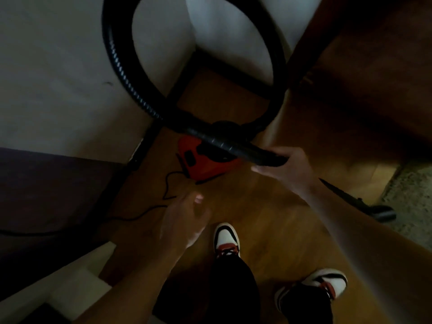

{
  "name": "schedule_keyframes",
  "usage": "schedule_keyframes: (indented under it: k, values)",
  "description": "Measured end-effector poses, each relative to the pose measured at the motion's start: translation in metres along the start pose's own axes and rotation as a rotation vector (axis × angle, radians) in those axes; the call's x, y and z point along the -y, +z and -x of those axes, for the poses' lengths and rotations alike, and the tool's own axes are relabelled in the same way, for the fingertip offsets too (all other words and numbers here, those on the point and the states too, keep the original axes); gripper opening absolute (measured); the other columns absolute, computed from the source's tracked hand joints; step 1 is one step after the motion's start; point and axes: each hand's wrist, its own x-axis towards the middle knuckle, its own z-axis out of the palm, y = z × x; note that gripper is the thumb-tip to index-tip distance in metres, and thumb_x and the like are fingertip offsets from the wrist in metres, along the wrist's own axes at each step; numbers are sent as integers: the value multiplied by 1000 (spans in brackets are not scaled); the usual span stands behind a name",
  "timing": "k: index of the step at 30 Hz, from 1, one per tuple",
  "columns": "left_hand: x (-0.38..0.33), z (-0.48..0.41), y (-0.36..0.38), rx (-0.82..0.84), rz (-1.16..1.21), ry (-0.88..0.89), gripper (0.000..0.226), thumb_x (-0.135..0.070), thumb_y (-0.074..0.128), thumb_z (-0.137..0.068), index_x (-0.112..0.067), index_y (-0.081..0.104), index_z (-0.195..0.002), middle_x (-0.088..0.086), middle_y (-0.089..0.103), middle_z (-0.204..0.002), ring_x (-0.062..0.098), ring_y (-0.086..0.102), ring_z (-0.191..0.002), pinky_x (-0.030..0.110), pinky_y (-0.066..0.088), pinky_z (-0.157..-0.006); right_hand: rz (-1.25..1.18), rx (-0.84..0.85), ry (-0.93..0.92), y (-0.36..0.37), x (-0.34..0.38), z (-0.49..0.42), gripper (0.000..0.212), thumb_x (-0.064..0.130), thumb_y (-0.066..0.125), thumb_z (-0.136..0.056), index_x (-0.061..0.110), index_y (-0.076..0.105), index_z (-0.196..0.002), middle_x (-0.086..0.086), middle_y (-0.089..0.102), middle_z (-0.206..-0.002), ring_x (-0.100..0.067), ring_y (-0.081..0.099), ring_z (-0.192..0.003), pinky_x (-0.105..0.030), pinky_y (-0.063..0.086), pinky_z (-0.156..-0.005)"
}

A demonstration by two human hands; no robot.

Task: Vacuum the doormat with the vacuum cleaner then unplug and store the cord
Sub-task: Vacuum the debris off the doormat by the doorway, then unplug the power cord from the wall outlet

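A small red vacuum cleaner sits on the wooden floor in a dim corner. Its black ribbed hose loops high up and comes back down to the handle end. My right hand grips that hose handle above the vacuum. The black tube runs on behind my forearm to the nozzle by the speckled doormat at the right edge. My left hand hangs blurred with loose fingers over the floor, holding nothing, near the black power cord that trails left from the vacuum.
White walls meet at the corner behind the vacuum, with a dark baseboard. A dark piece of furniture fills the left side. A wooden door stands at the upper right. My two sneakers stand on the floor below.
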Motion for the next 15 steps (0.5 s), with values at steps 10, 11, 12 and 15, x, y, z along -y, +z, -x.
schedule_keyframes:
  k: [10, 11, 12, 15]
  values:
    - [39, -85, 23, 53, 97, -153, 73, -36, 65, -88, -17, 31, -150, 7, 26, -151, 29, 41, -129, 44, 43, -105, 31, -163, -283, 38, 10, -66, 31, 13, 91, -73, 15, 75, -100, 1, 75, -96, -13, 74, -88, -34, 62, -74]
    - [43, -90, 28, 49, 80, -145, 77, -36, 66, -87, -18, 28, -152, 6, 22, -154, 28, 36, -134, 41, 39, -108, 41, -172, -308, 40, 8, -71, 32, 12, 91, -73, 15, 74, -100, 0, 75, -95, -13, 75, -88, -35, 62, -74]
    - [47, -96, 33, 37, 56, -131, 82, -37, 67, -86, -18, 25, -153, 6, 18, -157, 27, 30, -138, 39, 36, -109, 47, -174, -325, 42, 6, -77, 32, 12, 91, -74, 15, 73, -100, -1, 75, -95, -14, 75, -87, -36, 62, -73]
    - [57, -110, 49, -9, 19, -94, 96, -41, 71, -79, -19, 17, -156, 4, 9, -162, 27, 24, -142, 42, 33, -113, 49, -159, -346, 44, 6, -90, 30, 11, 90, -74, 15, 71, -97, 2, 74, -91, -12, 75, -84, -28, 60, -71]
